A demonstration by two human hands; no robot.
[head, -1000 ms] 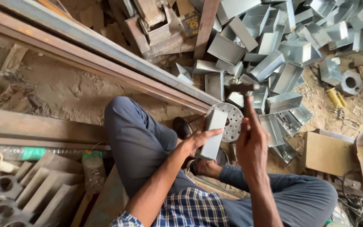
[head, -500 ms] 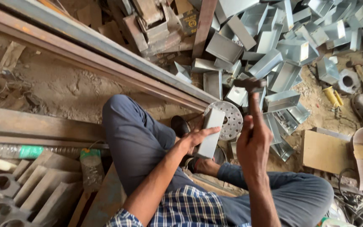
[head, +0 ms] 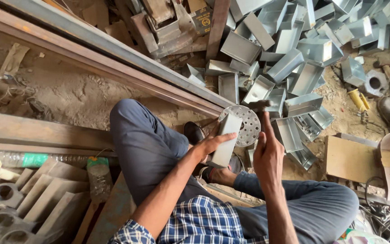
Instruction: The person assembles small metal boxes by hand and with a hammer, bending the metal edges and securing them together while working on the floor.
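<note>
Head view: left hand (head: 208, 145) grips a folded metal piece (head: 225, 140) (against a perforated disc (head: 244, 123)); right hand (head: 268, 153) closes around a hammer (head: 260, 108).

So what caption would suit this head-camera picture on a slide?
Seated on a workshop floor, the left hand steadies a sheet-metal box against a perforated disc while the right hand grips a hammer.

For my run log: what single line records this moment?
left hand: grips grey sheet-metal box | right hand: raises dark-headed hammer | behind: round perforated metal disc
</note>
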